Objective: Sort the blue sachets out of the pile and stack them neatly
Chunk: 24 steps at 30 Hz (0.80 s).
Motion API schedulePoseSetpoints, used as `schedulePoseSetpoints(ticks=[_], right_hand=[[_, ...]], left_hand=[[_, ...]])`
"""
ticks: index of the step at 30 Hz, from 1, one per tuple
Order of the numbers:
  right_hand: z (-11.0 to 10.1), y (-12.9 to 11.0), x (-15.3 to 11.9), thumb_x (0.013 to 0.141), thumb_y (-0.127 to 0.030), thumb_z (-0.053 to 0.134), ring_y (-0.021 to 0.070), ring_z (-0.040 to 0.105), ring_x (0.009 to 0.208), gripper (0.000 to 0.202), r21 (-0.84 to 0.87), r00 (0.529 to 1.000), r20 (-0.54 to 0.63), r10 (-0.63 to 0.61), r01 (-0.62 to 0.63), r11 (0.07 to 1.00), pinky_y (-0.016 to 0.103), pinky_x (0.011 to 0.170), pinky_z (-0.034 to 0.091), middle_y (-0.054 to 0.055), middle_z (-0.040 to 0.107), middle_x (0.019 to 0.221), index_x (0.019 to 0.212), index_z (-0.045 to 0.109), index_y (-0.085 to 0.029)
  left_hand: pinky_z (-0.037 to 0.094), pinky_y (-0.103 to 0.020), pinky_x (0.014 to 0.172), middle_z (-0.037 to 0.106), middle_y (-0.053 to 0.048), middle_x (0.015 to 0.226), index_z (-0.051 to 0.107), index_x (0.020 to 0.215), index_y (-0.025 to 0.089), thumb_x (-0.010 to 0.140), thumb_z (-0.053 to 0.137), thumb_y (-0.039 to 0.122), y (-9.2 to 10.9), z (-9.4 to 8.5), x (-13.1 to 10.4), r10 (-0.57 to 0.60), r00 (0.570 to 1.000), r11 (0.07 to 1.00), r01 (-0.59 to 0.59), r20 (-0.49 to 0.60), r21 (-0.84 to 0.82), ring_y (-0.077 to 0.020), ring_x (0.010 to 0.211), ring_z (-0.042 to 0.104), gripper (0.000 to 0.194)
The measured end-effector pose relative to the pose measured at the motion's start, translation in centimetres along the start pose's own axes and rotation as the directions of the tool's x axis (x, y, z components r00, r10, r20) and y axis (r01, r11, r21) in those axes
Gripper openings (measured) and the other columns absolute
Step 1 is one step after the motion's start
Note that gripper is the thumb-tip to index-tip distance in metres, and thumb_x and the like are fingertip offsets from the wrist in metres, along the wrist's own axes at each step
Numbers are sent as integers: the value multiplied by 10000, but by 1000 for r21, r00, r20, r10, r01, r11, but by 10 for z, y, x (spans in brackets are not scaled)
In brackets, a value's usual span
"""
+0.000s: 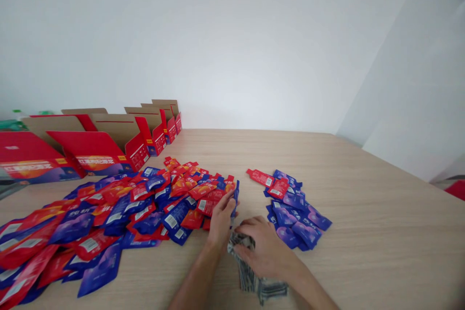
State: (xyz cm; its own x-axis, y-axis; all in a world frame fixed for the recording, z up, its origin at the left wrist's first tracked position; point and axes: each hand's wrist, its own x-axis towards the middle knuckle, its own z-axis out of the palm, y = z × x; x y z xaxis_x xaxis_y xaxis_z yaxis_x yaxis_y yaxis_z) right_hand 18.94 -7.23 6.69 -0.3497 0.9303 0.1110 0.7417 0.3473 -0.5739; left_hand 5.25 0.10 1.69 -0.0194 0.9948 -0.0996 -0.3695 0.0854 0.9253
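My left hand (pixel 221 220) is closed around a blue pouch (pixel 237 194), seen edge-on beside the fingers at the right end of a large pile. My right hand (pixel 263 247) curls over a grey-and-black striped bundle (pixel 247 276), thumb and fingers bent on its top; what the bundle is made of is too blurred to tell. The large pile of red and blue pouches (pixel 145 213) spreads to the left. Right of my hands lies a smaller group of mostly blue pouches (pixel 298 218), with red pouches (pixel 261 178) at its far end.
Open red cartons (pixel 98 147) with brown inner flaps stand in a row along the back left. Green-topped items (pixel 16 121) show behind them. The wooden table (pixel 363 193) runs up to a white wall. A red object (pixel 456 189) is at the right edge.
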Motion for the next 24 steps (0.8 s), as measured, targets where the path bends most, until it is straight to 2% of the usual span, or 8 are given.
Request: schedulePoseSetpoints(ticks=[2,5,9,12,15,17,20,24], right_hand=[[2,5,19,891,-331,491,220,606,1008,272,126,994,-95,61,-48,991,329,911,406,59,710,1030,1003,719,-232],[13,13,59,827,-283,525,211,658,910,297,384,949,-184,257,-171,907,307,831,473,81,713,1066,1042,705,-181],[38,16,102,768,-275,571,226,665,959,343,528,899,-177,400,-257,809,311,811,497,72,717,1071,1083,669,-184],[53,14,119,783,-276,547,218,678,927,347,565,874,-188,448,-278,777,304,790,504,60,728,1005,1111,636,-202],[62,14,129,773,-281,575,227,675,946,327,585,845,-203,494,-300,753,306,806,497,65,725,989,1089,626,-212],[66,14,136,769,-301,597,232,671,956,321,601,833,-208,512,-304,739,307,814,495,71,721,993,1074,623,-206],[73,13,147,764,-356,626,231,673,948,341,631,827,-210,521,-292,718,304,809,502,72,722,985,1067,618,-199],[83,10,158,741,-418,669,226,680,924,387,683,825,-206,526,-264,681,309,798,519,57,730,962,1061,617,-207]], left_hand=[[522,-342,859,663,-109,1204,631,1230,174,817,641,385,12,-6,3,158,987,953,-153,3,260,-234,1051,638,463],[435,-384,1018,641,-115,1245,626,1224,163,828,615,330,32,-22,10,403,914,704,-338,41,625,-245,1168,574,430],[373,-428,1072,523,-114,1404,555,1312,202,860,553,276,48,-44,19,522,846,273,-286,108,919,-269,1291,471,459],[356,-435,1069,453,-131,1465,528,1343,210,877,512,260,47,-55,24,476,868,48,-188,143,981,-279,1332,424,469],[269,-454,1121,398,-139,1505,488,1382,211,879,507,315,40,-65,27,393,904,-78,-151,169,986,-286,1390,343,513],[171,-492,1157,333,-135,1545,427,1431,225,831,565,435,36,-73,27,306,934,-118,-157,186,981,-310,1432,259,651],[79,-570,1155,146,-128,1613,238,1521,270,627,695,620,33,-88,27,114,966,-139,-215,232,967,-360,1474,85,1062],[90,-674,1097,-24,-143,1625,22,1543,295,443,776,629,33,-101,30,-45,972,-172,-236,231,957,-413,1466,-55,1374]])
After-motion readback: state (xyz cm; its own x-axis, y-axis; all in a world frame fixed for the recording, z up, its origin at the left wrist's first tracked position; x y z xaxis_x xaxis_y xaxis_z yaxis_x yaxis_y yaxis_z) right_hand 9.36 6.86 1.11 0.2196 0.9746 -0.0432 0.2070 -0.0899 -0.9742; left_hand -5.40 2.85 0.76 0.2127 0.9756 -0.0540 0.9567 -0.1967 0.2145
